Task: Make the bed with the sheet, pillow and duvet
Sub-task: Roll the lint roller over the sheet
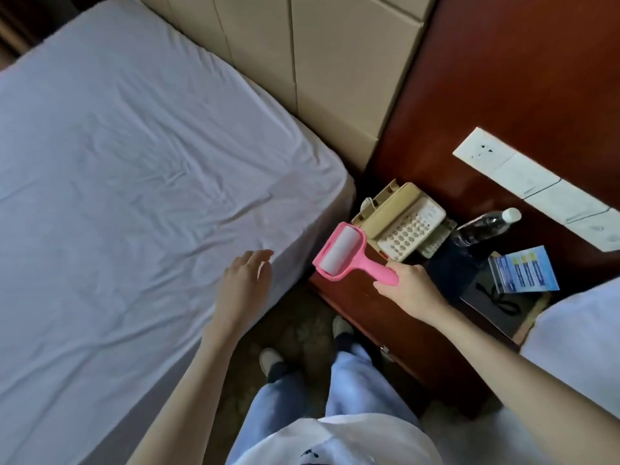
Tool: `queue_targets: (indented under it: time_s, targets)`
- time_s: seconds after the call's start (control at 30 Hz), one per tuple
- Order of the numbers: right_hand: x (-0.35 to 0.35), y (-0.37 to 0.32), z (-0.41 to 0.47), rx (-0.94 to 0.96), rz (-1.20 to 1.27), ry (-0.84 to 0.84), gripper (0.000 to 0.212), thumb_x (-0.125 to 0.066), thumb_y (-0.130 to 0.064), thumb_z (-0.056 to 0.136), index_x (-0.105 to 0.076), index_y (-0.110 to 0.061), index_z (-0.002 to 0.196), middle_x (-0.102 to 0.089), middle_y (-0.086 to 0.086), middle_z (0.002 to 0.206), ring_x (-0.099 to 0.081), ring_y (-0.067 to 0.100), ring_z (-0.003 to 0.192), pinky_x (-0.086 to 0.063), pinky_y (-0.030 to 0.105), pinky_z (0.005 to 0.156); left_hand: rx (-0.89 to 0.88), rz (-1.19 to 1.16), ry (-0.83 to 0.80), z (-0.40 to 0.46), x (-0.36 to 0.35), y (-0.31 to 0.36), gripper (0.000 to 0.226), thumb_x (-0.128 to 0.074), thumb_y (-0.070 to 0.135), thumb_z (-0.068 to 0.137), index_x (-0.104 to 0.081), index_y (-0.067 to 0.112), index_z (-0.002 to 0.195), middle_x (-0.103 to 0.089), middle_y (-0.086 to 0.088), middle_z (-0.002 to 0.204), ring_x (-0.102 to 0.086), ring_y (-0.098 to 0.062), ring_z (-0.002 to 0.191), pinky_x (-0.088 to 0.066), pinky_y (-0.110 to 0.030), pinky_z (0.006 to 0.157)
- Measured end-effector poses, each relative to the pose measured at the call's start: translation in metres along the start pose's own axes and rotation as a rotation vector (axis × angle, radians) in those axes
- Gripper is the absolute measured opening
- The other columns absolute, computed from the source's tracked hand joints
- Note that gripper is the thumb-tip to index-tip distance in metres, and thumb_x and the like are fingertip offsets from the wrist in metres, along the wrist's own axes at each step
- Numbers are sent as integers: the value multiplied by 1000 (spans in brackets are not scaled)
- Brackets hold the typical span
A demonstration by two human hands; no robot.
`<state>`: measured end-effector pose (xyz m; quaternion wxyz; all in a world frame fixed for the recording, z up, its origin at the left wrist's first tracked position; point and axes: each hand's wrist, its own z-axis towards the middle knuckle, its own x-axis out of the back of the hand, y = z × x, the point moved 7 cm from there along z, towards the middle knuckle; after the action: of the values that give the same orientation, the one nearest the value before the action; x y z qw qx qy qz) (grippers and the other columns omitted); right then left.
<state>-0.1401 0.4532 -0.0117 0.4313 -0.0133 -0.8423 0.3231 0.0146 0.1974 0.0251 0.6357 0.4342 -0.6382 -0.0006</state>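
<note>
The scene is viewed by a single wide-angle camera worn on the head, aimed steeply down and forward from standing height. The left hand (246,280) and right hand (407,286) are seen close below; beyond the fingertips, the bed (117,162) and nightstand (362,303) are taken in.

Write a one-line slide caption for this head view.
Right hand grips a pink lint roller over the nightstand; left hand hovers open above the sheet.
</note>
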Motion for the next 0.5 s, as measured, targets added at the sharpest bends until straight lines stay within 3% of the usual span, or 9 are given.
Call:
queue_targets:
  time_s: [0.23, 0.33, 0.5]
  targets:
    - [-55, 99, 12, -216, -42, -117, 29, -67, -37, 84, -48, -15, 77, -51, 3, 67, -56, 32, 71, -41, 36, 62, -46, 192, -49, -14, -51, -18, 34, -39, 22, 96, -68, 9, 109, -70, -10, 97, -63, -34, 84, -50, -40, 71]
    - [-73, 124, 20, -244, -77, -123, 31, -63, -39, 88, -46, -14, 82, -53, 7, 75, -59, 38, 79, -42, 39, 65, 13, 190, -49, -14, -62, -28, 27, -46, 14, 96, -69, 8, 109, -71, -11, 102, -63, -34, 88, -50, -40, 74]
    - [-95, 147, 33, -234, -120, -106, 31, -56, -39, 93, -41, -13, 85, -63, 16, 91, -61, 37, 84, -41, 36, 62, 48, 243, -99, -13, -82, -41, 34, -39, 22, 96, -68, 11, 109, -70, -7, 109, -63, -31, 98, -51, -41, 81]
